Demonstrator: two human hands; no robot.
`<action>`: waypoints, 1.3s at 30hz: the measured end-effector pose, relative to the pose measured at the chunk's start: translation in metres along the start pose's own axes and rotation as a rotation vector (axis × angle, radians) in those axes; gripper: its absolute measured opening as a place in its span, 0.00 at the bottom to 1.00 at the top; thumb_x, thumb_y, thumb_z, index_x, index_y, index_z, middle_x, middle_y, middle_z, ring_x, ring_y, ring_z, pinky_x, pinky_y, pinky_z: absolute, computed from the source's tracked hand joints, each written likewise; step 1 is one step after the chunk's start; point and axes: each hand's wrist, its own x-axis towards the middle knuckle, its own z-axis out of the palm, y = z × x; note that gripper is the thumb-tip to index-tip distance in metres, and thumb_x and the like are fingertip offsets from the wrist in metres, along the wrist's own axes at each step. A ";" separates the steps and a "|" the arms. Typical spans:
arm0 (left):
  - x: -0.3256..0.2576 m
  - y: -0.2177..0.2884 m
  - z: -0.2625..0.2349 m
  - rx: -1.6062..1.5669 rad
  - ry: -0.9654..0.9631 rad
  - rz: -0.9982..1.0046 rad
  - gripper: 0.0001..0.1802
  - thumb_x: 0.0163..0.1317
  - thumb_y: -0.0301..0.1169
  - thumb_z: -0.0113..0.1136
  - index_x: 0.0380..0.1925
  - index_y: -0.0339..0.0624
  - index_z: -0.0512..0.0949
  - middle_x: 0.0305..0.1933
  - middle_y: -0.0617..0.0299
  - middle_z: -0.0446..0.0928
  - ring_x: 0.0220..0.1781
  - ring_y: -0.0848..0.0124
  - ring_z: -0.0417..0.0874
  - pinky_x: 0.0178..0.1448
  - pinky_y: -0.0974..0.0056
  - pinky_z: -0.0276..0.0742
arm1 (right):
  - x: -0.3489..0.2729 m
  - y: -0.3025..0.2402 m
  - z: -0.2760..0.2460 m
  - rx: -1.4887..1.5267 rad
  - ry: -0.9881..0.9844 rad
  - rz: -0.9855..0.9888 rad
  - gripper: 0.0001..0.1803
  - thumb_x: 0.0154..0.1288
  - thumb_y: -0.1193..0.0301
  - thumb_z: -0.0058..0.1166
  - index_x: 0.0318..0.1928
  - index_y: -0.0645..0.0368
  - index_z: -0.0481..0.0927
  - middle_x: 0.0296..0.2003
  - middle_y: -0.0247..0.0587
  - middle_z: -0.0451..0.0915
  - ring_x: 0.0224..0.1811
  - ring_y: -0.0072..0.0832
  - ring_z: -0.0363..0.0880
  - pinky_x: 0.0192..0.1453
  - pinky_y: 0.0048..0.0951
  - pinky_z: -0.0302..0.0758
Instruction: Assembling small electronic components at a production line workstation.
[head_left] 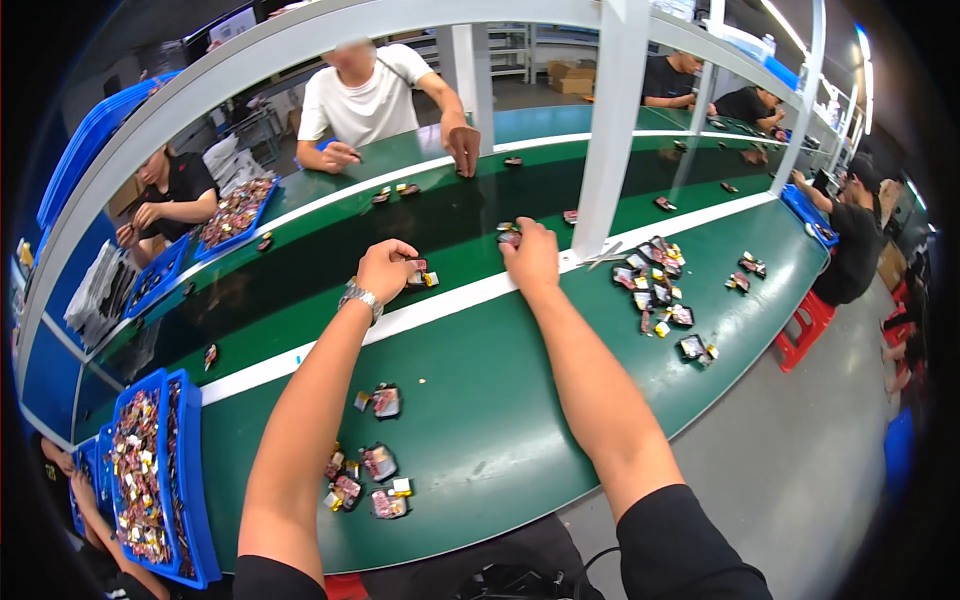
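My left hand [382,272], with a metal watch on its wrist, reaches over the dark conveyor belt's near edge. Its thumb and fingers close on a small black-edged piece [428,279] with a yellow and white tab. Farther right, my right hand [534,258] is closed at the fingertips on a similar small piece [509,238] over the belt; the fingers partly cover it. What kind of part these are cannot be made out. Several like pieces lie on the green table between my forearms and left, among them one piece [379,461]. A larger pile [652,275] sits right of my right hand.
A white post [604,130] rises beside my right hand, with metal tweezers [606,256] at its foot. Blue trays [190,480] full of small parts stand at the left. Across the belt [300,240], a person in white [375,100] handles pieces; other people sit around.
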 end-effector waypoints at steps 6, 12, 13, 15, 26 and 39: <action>0.015 0.002 0.012 0.304 -0.029 0.059 0.11 0.57 0.29 0.66 0.40 0.39 0.85 0.37 0.56 0.86 0.37 0.68 0.87 0.47 0.65 0.81 | -0.005 -0.018 -0.002 0.307 0.181 -0.096 0.28 0.51 0.70 0.70 0.54 0.61 0.77 0.45 0.45 0.81 0.47 0.42 0.78 0.54 0.39 0.75; -0.049 0.021 -0.044 0.259 0.130 0.323 0.12 0.60 0.29 0.60 0.44 0.38 0.83 0.40 0.52 0.85 0.42 0.60 0.87 0.49 0.59 0.81 | -0.015 -0.042 -0.020 0.475 0.061 -0.199 0.27 0.52 0.73 0.69 0.55 0.58 0.76 0.46 0.42 0.80 0.47 0.38 0.77 0.54 0.37 0.74; -0.066 0.017 -0.057 0.104 0.062 0.226 0.13 0.62 0.30 0.60 0.44 0.38 0.82 0.39 0.53 0.85 0.39 0.64 0.86 0.45 0.61 0.81 | -0.020 -0.054 -0.019 0.471 0.057 -0.297 0.29 0.52 0.73 0.69 0.57 0.56 0.77 0.45 0.38 0.82 0.47 0.31 0.79 0.48 0.31 0.76; -0.100 0.004 -0.084 -0.159 -0.009 0.092 0.13 0.66 0.32 0.59 0.46 0.36 0.81 0.39 0.56 0.85 0.33 0.72 0.84 0.37 0.66 0.80 | -0.037 -0.082 -0.014 0.565 -0.094 -0.478 0.30 0.52 0.74 0.69 0.58 0.56 0.76 0.46 0.39 0.82 0.49 0.32 0.79 0.50 0.32 0.76; -0.182 -0.064 -0.129 -0.879 -0.304 -0.123 0.21 0.71 0.37 0.55 0.58 0.34 0.73 0.51 0.59 0.79 0.50 0.71 0.81 0.54 0.64 0.80 | -0.121 -0.191 -0.024 0.716 -0.657 -0.856 0.29 0.52 0.69 0.65 0.57 0.55 0.77 0.48 0.47 0.78 0.56 0.45 0.72 0.64 0.42 0.69; -0.200 -0.063 -0.116 -0.756 -0.084 -0.085 0.26 0.68 0.33 0.56 0.63 0.36 0.68 0.48 0.61 0.80 0.43 0.75 0.83 0.44 0.70 0.84 | -0.145 -0.174 -0.019 0.685 -0.473 -0.911 0.18 0.49 0.72 0.64 0.45 0.52 0.82 0.49 0.42 0.77 0.55 0.41 0.72 0.59 0.41 0.71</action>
